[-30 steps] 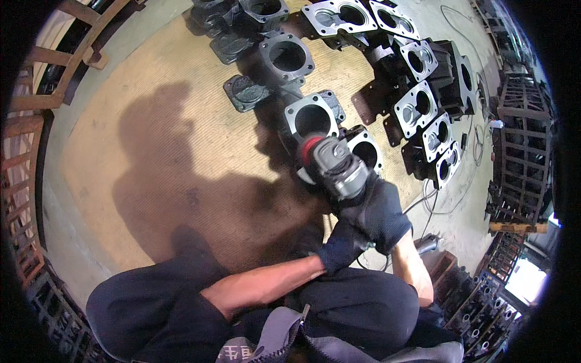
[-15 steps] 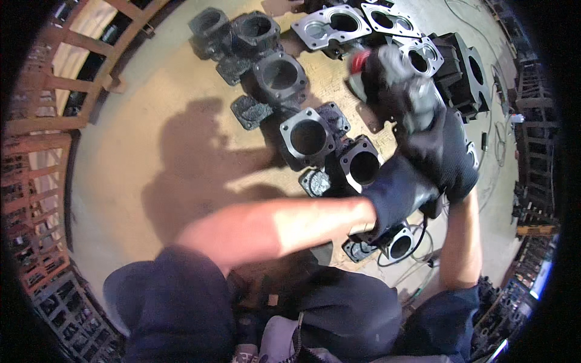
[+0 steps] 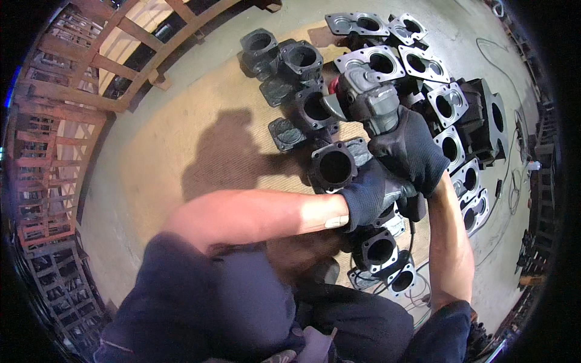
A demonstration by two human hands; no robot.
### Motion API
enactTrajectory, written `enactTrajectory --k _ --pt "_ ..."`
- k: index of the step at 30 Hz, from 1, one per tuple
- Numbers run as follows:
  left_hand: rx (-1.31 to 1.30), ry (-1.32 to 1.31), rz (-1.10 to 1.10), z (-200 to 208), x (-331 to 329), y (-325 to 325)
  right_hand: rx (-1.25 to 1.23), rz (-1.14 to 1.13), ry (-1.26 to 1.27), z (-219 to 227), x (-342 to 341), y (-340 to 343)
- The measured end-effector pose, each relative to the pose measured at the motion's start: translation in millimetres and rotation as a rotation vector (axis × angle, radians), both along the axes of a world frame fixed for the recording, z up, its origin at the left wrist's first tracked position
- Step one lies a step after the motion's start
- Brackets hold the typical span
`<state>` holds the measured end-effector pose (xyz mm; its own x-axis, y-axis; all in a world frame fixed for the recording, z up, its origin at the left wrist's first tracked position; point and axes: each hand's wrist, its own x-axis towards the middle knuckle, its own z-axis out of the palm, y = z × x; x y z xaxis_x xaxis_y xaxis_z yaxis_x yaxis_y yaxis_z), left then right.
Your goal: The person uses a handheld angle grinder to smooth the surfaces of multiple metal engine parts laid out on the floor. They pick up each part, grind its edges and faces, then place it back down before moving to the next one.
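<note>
Tan matting (image 3: 151, 163) is covering a grey floor under the work, where the gloved left hand (image 3: 370, 195) is gripping a power grinder's rear and the gloved right hand (image 3: 417, 151) is clasping it further forward. Just beyond both hands, the grinder's (image 3: 370, 100) head is pointing away; dark castings (image 3: 285, 133) are standing leftward, silver-faced castings (image 3: 348, 24) farther ahead, and a reddish-brown rack (image 3: 66, 97) far left.

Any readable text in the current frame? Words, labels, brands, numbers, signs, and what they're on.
None readable.
Power tool in left hand and right hand: no legible label.
Metal castings: no markings I can make out.
Purple cloth, lower edge: any print is too small or blurred.
</note>
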<state>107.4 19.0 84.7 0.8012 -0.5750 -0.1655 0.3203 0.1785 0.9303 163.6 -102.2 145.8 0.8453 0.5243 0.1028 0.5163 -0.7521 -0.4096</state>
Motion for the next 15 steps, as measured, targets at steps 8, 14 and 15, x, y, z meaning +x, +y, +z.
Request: enactTrajectory --k 8,14,15 --pt "0.248 -0.608 -0.281 -43.2 -28.7 16.1 -0.026 -0.466 0.467 -9.2 -17.2 23.6" --pt "0.274 -0.285 -0.534 -50.7 -22.9 26.8 -0.132 -0.570 0.477 -26.9 -17.8 44.1" --pt "0.288 -0.250 -0.551 -51.6 -21.8 28.6 -0.083 -0.539 0.458 -28.8 -20.3 47.0"
